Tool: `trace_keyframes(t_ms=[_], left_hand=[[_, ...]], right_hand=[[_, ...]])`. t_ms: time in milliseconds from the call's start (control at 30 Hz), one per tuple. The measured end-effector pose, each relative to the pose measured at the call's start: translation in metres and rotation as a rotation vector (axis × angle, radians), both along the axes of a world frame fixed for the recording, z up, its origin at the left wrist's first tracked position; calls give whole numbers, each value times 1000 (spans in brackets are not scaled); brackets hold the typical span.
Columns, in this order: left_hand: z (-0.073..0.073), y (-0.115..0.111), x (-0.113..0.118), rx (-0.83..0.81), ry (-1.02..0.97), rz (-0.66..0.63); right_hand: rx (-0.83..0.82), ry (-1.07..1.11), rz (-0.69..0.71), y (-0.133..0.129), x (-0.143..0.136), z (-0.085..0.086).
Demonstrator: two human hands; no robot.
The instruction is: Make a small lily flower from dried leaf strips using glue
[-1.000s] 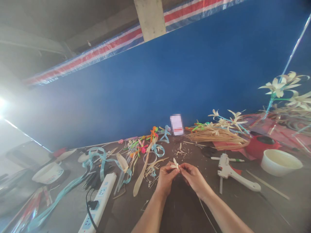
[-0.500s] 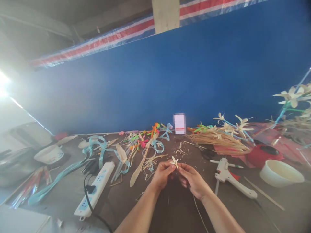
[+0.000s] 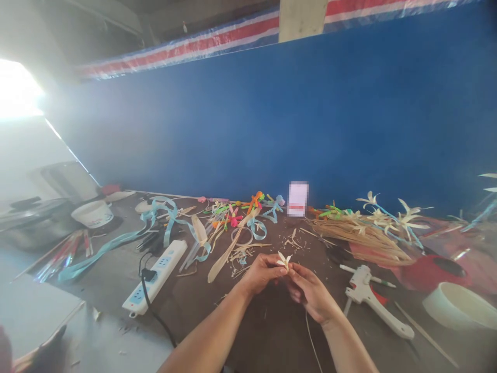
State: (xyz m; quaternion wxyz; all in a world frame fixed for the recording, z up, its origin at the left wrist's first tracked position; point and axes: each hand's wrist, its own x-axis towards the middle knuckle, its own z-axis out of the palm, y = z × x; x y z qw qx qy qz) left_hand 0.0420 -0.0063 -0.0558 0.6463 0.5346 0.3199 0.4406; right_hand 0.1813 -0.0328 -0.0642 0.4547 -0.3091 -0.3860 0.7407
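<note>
A small cream flower (image 3: 284, 260) with thin pointed petals stands up between my two hands, near the middle of the dark table (image 3: 267, 305). My left hand (image 3: 264, 273) pinches the flower's base from the left between thumb and finger. From the right, my right hand (image 3: 306, 286) pinches the same base, its other fingers curled beneath. The fingertips of both hands nearly meet. A thin pale strand (image 3: 310, 336) hangs down below my right hand.
A white glue gun (image 3: 373, 300) and a white bowl (image 3: 458, 305) lie to the right. Dried strips (image 3: 357, 235) and cream flowers (image 3: 407, 217) are behind them. Leftward are a power strip (image 3: 159, 277), blue ribbon (image 3: 101, 254) and another bowl (image 3: 92, 213).
The view has swung to the left, so most things appear further right. The flower shows more of its spread petals, and both hands still pinch it.
</note>
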Motion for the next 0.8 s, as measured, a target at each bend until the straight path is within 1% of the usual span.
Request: trace_keyframes(t_ms=[200,367,433,533,633,800], left_hand=[[-1,-1,0,-3,18,25],[-2,0,1,38,10,31],[-1,-1,1,86,41,57],[3,-1,2,222,138,133],[6,-3,2,342,217,179],[5,-5,3,413,271,227]], right_hand=[[19,-2,33,0,1,-2],[-4,-15,5,-1,0,-4],[-19,-18,-25,0,-1,-5],[-29,-32,-81,1,-2,-8],[-27,-33,-93,2,-2,-10],[-39,-47,-82,2,-2,-11]])
